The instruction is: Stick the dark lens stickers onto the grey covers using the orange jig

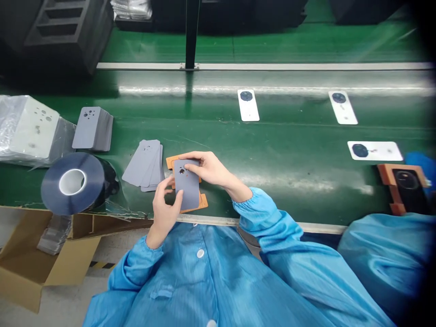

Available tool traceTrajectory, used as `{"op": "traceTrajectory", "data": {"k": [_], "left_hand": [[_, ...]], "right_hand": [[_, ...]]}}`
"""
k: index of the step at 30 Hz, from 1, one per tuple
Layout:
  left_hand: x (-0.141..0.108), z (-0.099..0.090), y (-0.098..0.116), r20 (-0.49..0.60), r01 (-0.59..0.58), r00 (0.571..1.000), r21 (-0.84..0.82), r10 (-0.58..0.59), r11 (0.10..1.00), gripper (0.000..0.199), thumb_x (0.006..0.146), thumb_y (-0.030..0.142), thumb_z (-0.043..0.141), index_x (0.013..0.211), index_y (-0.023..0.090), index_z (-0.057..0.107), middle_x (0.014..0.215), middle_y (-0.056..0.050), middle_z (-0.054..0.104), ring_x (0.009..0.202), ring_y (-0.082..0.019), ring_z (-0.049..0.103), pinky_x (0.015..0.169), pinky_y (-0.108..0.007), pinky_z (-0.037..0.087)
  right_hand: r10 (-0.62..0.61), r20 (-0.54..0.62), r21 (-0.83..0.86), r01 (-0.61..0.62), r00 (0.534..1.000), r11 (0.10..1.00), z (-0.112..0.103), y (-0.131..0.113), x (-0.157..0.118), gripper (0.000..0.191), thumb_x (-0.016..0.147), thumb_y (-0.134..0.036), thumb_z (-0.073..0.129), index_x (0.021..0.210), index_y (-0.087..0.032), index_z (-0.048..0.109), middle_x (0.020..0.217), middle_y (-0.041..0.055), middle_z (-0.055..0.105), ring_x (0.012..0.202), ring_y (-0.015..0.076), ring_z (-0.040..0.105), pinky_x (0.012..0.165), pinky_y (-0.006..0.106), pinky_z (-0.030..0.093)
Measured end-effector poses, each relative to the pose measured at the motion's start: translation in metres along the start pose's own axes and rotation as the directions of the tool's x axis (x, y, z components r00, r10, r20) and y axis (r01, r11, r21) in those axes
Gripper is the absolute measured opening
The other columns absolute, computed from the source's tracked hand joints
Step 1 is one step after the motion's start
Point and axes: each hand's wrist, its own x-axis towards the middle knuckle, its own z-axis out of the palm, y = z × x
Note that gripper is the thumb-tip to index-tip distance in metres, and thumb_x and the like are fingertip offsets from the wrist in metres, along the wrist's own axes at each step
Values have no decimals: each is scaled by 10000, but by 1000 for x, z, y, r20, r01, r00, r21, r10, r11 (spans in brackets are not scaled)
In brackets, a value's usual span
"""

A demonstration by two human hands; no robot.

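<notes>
A grey phone-shaped panel [188, 188] with small holes near its top is held by its edges between both my hands, over an orange frame [203, 200]. My left hand [165, 204] grips its left edge, thumb on the face. At the top edge, my right hand [207, 169] holds it with thumb on the face and fingers behind. Much of the orange frame is hidden beneath the panel. Just left of my hands lies a fanned pile of similar grey panels [143, 164].
Further left stand a stack of grey panels [89, 129], plastic-wrapped white panels [34, 129] and a film roll [51, 181]. White panels with dark discs [248, 109] lie to the right. A co-worker's blue sleeve [388, 254] is at right. An open carton [23, 254] sits below the bench.
</notes>
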Motion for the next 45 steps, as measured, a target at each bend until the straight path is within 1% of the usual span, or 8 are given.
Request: {"op": "traceTrajectory", "data": {"k": [3, 7, 13, 20, 29, 36, 43, 45], "left_hand": [[-10, -8, -4, 70, -422, 904, 301, 422, 855, 634, 900, 237, 747, 1491, 205, 521, 1533, -203, 557, 1472, -351, 488, 1171, -537, 440], [-24, -12, -10, 389, -614, 785, 383, 482, 690, 666, 920, 309, 737, 1519, 145, 497, 1561, -239, 528, 1560, -377, 357, 1236, -579, 332], [-33, -9, -21, 528, -622, 763, 444, 373, 645, 513, 999, 276, 632, 1496, 183, 545, 1613, -199, 479, 1579, -367, 322, 1262, -626, 241], [-36, -10, -22, 570, -624, 750, 441, 337, 645, 494, 1017, 304, 611, 1500, 213, 559, 1620, -189, 469, 1546, -374, 388, 1255, -656, 249], [-35, -11, -18, 581, -590, 761, 434, 289, 681, 441, 1017, 318, 610, 1446, 214, 615, 1608, -172, 495, 1529, -366, 421, 1270, -630, 242], [-35, -9, -14, 556, -526, 794, 426, 245, 736, 443, 988, 258, 620, 1428, 217, 636, 1574, -170, 539, 1505, -358, 455, 1255, -616, 274], [-28, -17, -4, 546, -340, 826, 289, 137, 895, 500, 893, 326, 737, 1378, 232, 664, 1640, -136, 461, 1538, -365, 396, 1252, -646, 290], [-24, -20, -2, 514, -268, 848, 198, 133, 943, 501, 882, 335, 749, 1369, 248, 668, 1602, -131, 514, 1520, -360, 428, 1245, -632, 323]], "right_hand": [[-52, 18, -77, 53, 998, 996, -1, 0, 7, 332, 928, -162, 607, 1209, -207, 776, 1236, 57, 782, 1130, 227, 725, 1042, 407, 555], [-113, 50, -119, 118, 992, 986, 0, 4, 15, 322, 936, -156, 609, 1210, -205, 772, 1246, 58, 776, 1132, 217, 717, 1040, 393, 545], [-139, 109, -326, 168, 984, 930, 6, 19, 15, 361, 980, -160, 552, 1290, -207, 730, 1208, 72, 766, 1080, 224, 685, 982, 398, 532], [-145, 157, -721, 214, 977, 659, 22, 36, 3, 406, 1069, -232, 440, 1388, -156, 680, 1375, 172, 679, 1262, 329, 568, 1064, 522, 446], [-24, 281, -802, 249, 959, 543, 40, 41, -40, 831, 1037, -646, 438, 1685, -158, 260, 1739, 137, 248, 1619, 366, 195, 1290, 644, 48], [0, 283, -795, 235, 959, 559, 40, 42, -37, 808, 1035, -632, 445, 1687, -192, 261, 1734, 129, 267, 1623, 343, 201, 1295, 640, 42], [-29, -87, -780, -50, 996, 624, 31, 58, -64, 727, 1047, -501, 462, 1662, -143, 309, 1718, 204, 288, 1623, 358, 201, 1272, 685, 137], [12, -102, -757, -85, 995, 648, 29, 58, -72, 673, 1048, -483, 468, 1636, -171, 374, 1709, 202, 314, 1615, 367, 226, 1259, 705, 171]]}}
